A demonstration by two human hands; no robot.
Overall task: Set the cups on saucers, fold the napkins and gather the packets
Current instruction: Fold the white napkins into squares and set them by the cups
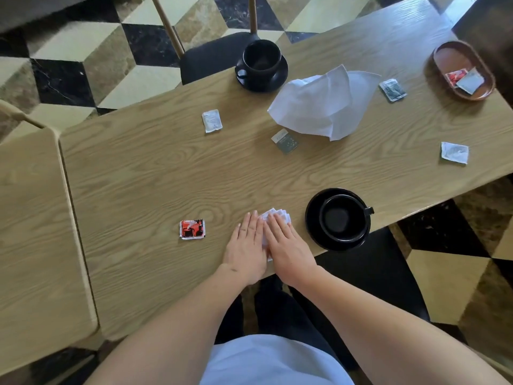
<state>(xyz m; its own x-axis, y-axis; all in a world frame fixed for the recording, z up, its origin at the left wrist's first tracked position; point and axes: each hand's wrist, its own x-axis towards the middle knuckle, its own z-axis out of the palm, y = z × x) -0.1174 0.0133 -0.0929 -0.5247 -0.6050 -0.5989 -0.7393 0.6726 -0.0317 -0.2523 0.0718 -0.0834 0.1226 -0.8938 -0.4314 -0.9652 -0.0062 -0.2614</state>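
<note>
Both hands lay flat and side by side at the near edge of the worktop [133, 173], fingers straight: the left hand [245, 247] and the right hand [286, 245] pressed down on a small folded napkin [277, 213], of which only the stepped white corners showed past the fingertips. Neither hand gripped anything; they simply bore on the paper. The napkin-folding step seemed to be in hand, with this crease being flattened.

Taking that folded napkin as the landmark: just to its right sat a black cup [342, 218] already on its black saucer [312, 215], handle pointing away from the napkin. To its left, a little apart, lay a red packet [192, 228]. Farther beyond it lay a grey packet [285, 141] and, off to the far left, a white packet [211, 121]. Beyond the grey one sprawled a large unfolded napkin [319, 104], loose and rumpled. Far right of the landmark lay another white packet [454, 152] and a dark packet [392, 90]. Farthest off, a second black cup [261, 58] stood on its saucer [280, 76], and a wooden tray [444, 55] at the far right held two packets.

Both cups looked settled, so the next move probably called for lifting the hands, reaching over for the loose napkin and folding it, then collecting the scattered packets, likely into the tray.
</note>
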